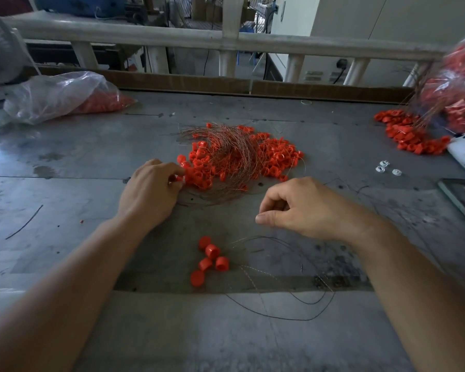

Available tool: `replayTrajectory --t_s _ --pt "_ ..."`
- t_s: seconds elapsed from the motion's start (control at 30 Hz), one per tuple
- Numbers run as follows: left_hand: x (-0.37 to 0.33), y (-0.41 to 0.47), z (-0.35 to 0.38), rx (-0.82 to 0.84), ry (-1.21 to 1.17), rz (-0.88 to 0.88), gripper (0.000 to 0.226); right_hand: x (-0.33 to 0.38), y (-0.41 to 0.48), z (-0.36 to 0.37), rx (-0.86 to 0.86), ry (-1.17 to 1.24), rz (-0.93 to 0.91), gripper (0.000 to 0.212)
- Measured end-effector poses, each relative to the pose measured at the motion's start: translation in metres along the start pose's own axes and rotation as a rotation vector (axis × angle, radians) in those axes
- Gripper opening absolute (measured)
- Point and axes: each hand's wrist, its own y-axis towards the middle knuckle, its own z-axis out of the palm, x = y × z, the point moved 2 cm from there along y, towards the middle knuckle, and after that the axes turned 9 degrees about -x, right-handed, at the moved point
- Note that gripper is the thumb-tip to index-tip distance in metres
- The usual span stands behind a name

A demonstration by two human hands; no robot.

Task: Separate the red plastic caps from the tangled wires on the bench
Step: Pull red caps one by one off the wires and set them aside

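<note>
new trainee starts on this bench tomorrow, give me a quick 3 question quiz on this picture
1. True or false: the left hand is at the edge of the tangled pile of caps and wires.
2. How many loose red caps lie on the bench between the forearms, apart from the pile?
3. Multiple choice: the clear bag of caps at the far left is A) lying on the bench, B) held in the right hand, C) hung from the rail.

Key: 1 true; 2 five; 3 A

Red caps (wire-tangled) heaped mid-bench.
</note>
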Motion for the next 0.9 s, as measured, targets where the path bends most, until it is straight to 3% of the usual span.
replayTrajectory --t_s 0.1,0.23,0.37,0.53,0.77,0.9 --pt "-0.002 0.000 -0.002 -0.006 -0.017 -0.008 0.018 -0.005 0.001 -0.007 -0.112 -0.032 0.031 0.014" --pt "-0.004 -0.001 -0.015 -0.149 -0.146 -0.103 0.019 -0.020 0.006 -0.023 -0.374 -0.045 0.134 0.019" --pt "-0.018 -0.010 -0.028 -0.203 -0.253 -0.051 0.025 -0.040 0.011 -0.032 -0.550 -0.057 0.257 0.015" --pt "-0.033 -0.025 -0.030 -0.146 -0.329 0.015 0.021 -0.057 0.021 -0.025 -0.524 -0.010 0.345 0.008" --pt "-0.034 -0.029 -0.030 -0.104 -0.326 0.066 0.019 -0.054 0.035 -0.001 -0.329 0.137 0.328 0.035" --pt "-0.032 -0.028 -0.031 -0.102 -0.328 0.064 0.019 -0.053 0.037 -0.004 -0.517 0.273 0.266 0.031"
